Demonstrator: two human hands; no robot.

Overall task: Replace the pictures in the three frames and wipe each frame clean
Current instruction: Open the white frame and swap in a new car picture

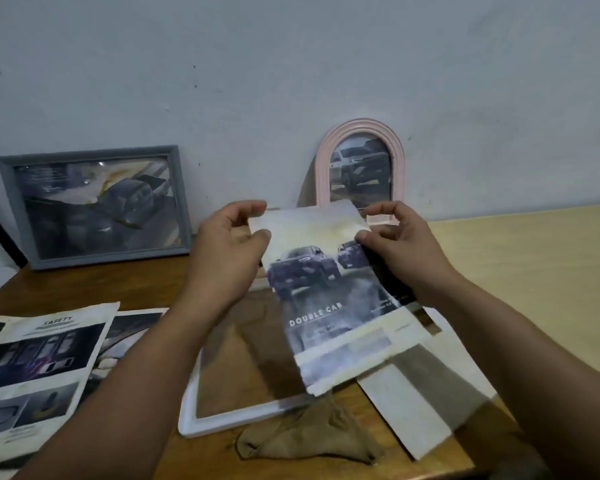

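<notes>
Against pale wall (291, 64): wood table (153, 289).

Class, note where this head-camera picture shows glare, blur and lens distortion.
Head view: glare streaks the grey frame glass; the held car picture is soft, its small print unreadable; the wide angle bows the table edge and stretches both forearms.
</notes>
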